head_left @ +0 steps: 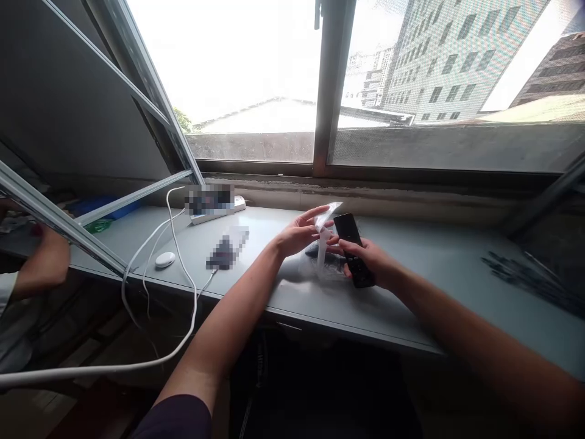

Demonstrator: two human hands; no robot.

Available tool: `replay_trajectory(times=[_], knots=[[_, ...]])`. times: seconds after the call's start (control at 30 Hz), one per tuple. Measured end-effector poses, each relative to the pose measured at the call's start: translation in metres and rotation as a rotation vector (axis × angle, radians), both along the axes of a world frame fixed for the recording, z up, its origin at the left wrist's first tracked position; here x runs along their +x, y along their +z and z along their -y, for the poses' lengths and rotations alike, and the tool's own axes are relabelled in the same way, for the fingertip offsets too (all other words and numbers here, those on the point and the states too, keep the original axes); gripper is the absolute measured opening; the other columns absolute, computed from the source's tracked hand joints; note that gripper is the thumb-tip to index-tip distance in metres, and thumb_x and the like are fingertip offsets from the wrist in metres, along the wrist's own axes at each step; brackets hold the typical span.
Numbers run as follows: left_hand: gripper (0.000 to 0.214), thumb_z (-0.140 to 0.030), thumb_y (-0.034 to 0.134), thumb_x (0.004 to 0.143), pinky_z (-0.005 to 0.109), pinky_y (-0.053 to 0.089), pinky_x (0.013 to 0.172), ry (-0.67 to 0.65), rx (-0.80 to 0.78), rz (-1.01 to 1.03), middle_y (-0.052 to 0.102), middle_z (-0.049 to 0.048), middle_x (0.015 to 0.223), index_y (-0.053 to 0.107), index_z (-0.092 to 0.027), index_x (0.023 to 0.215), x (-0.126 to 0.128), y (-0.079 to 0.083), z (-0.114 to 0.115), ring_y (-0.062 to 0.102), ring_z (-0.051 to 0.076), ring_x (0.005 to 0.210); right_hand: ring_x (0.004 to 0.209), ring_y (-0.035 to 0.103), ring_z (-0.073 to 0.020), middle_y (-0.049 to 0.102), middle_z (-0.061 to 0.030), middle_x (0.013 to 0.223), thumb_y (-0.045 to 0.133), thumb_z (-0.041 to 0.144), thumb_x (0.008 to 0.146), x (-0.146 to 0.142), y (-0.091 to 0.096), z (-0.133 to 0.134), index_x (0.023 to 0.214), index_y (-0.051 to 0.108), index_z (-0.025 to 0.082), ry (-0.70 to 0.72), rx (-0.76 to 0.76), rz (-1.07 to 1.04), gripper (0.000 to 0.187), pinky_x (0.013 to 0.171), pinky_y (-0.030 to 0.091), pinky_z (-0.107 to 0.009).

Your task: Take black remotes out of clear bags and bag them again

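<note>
white cable (194, 308), metal window sash (64, 219) block desk (411, 311) left of left hand (299, 235)

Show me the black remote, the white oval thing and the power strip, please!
Black remote control (353, 249): head view, on its middle.
White oval gadget (164, 260): head view, on its top.
White power strip (238, 204): head view, on its right end.

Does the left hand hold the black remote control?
No, the right hand holds the remote control; the left hand touches a clear plastic wrapper.
</note>
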State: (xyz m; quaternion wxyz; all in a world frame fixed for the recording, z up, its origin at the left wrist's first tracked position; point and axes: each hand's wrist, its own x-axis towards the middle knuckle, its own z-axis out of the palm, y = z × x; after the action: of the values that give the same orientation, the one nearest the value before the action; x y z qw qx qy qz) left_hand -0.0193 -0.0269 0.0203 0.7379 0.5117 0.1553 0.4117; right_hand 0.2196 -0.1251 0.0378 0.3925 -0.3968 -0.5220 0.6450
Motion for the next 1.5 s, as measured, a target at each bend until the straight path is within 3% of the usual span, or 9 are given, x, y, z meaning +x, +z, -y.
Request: replay_trajectory(times=[0.27, 0.4, 0.6, 0.73, 0.9, 1.03, 1.17, 1.33, 1.5], knots=[[0.072, -0.022, 0.088, 0.079, 0.054, 0.051, 0.125, -0.090, -0.035, 0.065, 0.085, 0.0087, 0.117, 0.076, -0.028, 0.150, -0.002, 0.002, -0.003, 0.078, 0.033, 0.130, 0.049, 0.062, -0.0116, 0.079, -0.0059, 0.091, 0.093, 0.064, 0.091, -0.001, -0.004, 0.001, 0.118, 0.085, 0.018, 0.070, 0.040, -0.040, 0.054, 0.050, 0.049, -0.027], [0.063, -0.038, 0.080, 0.091, 0.055, 0.050, 0.127, -0.024, -0.115, 0.137, 0.082, 0.0088, 0.134, 0.072, -0.028, 0.152, -0.003, 0.005, -0.004, 0.075, 0.033, 0.136, 0.048, 0.060, -0.0118, 0.077, -0.0055, 0.088, 0.097, 0.064, 0.086, -0.001, -0.004, 0.000, 0.117, 0.087, 0.016, 0.016, 0.033, -0.019, 0.058, 0.049, 0.048, -0.028], [0.047, -0.057, 0.079, 0.101, 0.049, 0.058, 0.120, 0.147, -0.151, 0.052, 0.076, 0.0156, 0.150, 0.077, -0.022, 0.131, 0.002, 0.008, -0.002, 0.070, 0.035, 0.144, 0.049, 0.060, -0.0141, 0.069, -0.0024, 0.071, 0.096, 0.067, 0.086, -0.001, 0.000, 0.001, 0.128, 0.087, 0.013, -0.056, -0.006, -0.007, 0.069, 0.047, 0.045, -0.027], [0.037, -0.036, 0.086, 0.094, 0.038, 0.061, 0.109, 0.145, -0.146, -0.135, 0.081, 0.0169, 0.132, 0.078, -0.015, 0.124, 0.003, 0.003, -0.006, 0.078, 0.029, 0.124, 0.049, 0.063, -0.0146, 0.070, -0.0034, 0.077, 0.093, 0.066, 0.089, 0.001, 0.001, 0.001, 0.139, 0.084, 0.013, -0.046, -0.013, -0.008, 0.073, 0.045, 0.046, -0.027], [0.046, -0.010, 0.077, 0.087, 0.030, 0.060, 0.095, 0.364, -0.196, -0.243, 0.082, 0.0093, 0.109, 0.075, -0.015, 0.132, 0.001, -0.004, -0.016, 0.077, 0.017, 0.094, 0.067, 0.073, -0.0176, 0.080, -0.0148, 0.113, 0.092, 0.056, 0.094, 0.002, -0.001, -0.003, 0.130, 0.088, 0.018, -0.059, -0.006, -0.037, 0.053, 0.046, 0.054, -0.025], [0.069, -0.013, 0.069, 0.091, 0.036, 0.059, 0.098, 0.657, -0.029, -0.597, 0.082, 0.0083, 0.110, 0.060, -0.018, 0.160, -0.018, -0.003, -0.023, 0.076, 0.021, 0.096, 0.106, 0.079, -0.0286, 0.076, -0.0204, 0.147, 0.084, 0.049, 0.101, 0.000, -0.001, -0.004, 0.127, 0.088, 0.019, -0.021, 0.036, -0.074, 0.040, 0.049, 0.058, -0.023], [0.089, -0.018, 0.063, 0.096, 0.044, 0.054, 0.113, 0.901, 0.243, -1.098, 0.083, 0.0141, 0.115, 0.035, -0.010, 0.180, -0.040, 0.000, -0.024, 0.075, 0.032, 0.121, 0.100, 0.079, -0.0271, 0.080, -0.0206, 0.133, 0.080, 0.046, 0.105, -0.001, 0.000, -0.004, 0.125, 0.087, 0.016, -0.017, 0.023, -0.084, 0.037, 0.047, 0.056, -0.023], [0.083, -0.024, 0.057, 0.101, 0.052, 0.046, 0.126, 0.934, 0.379, -1.470, 0.058, 0.0234, 0.170, 0.037, -0.014, 0.180, -0.041, -0.003, -0.019, 0.056, 0.039, 0.155, 0.066, 0.067, -0.0216, 0.079, -0.0158, 0.094, 0.052, 0.066, 0.115, -0.002, 0.001, -0.005, 0.119, 0.084, 0.012, -0.009, -0.108, -0.234, 0.063, 0.045, 0.052, -0.029], [0.057, -0.033, 0.055, 0.106, 0.055, 0.042, 0.131, 0.834, 0.551, -1.550, 0.055, 0.0145, 0.174, 0.064, -0.026, 0.162, -0.030, -0.012, -0.017, 0.050, 0.038, 0.160, 0.053, 0.052, -0.0191, 0.070, -0.0103, 0.080, 0.034, 0.055, 0.119, 0.001, 0.005, -0.007, 0.127, 0.079, 0.012, -0.026, -0.218, -0.375, 0.063, 0.047, 0.048, -0.032]])
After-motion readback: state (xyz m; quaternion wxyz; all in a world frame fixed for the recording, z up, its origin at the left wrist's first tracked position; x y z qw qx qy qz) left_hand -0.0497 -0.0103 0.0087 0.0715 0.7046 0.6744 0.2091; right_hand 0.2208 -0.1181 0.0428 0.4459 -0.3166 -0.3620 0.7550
